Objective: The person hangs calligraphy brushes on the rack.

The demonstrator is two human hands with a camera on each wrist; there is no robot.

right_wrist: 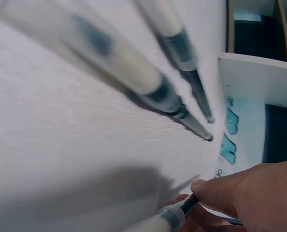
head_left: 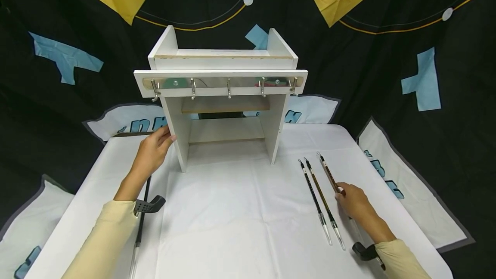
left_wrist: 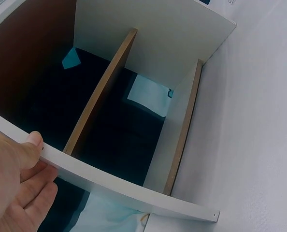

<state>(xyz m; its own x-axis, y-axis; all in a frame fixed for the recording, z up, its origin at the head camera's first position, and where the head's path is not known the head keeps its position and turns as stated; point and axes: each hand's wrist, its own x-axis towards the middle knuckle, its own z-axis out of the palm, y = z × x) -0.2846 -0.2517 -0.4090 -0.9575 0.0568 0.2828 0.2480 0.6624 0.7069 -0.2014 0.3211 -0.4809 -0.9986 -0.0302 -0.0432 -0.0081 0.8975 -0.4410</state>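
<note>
A white wooden shelf unit (head_left: pixel 224 61) with a metal rail of hooks (head_left: pixel 228 82) stands at the back of the table. My left hand (head_left: pixel 154 149) rests flat against its left side panel (left_wrist: pixel 134 193), with the thumb (left_wrist: pixel 33 141) on the panel's front edge. Three long brushes lie side by side at the right. My right hand (head_left: pixel 354 201) pinches the rightmost brush (head_left: pixel 328 173) near its middle. The right wrist view shows fingertips (right_wrist: pixel 206 188) closed on that brush (right_wrist: pixel 170 218), with the other two brushes (right_wrist: pixel 134 72) beside it.
A white cloth (head_left: pixel 232 218) covers the table. Another brush (head_left: pixel 140 223) lies under my left forearm near the left edge. Black backdrop cloth with yellow and blue patches (head_left: pixel 424 81) hangs behind and around the table.
</note>
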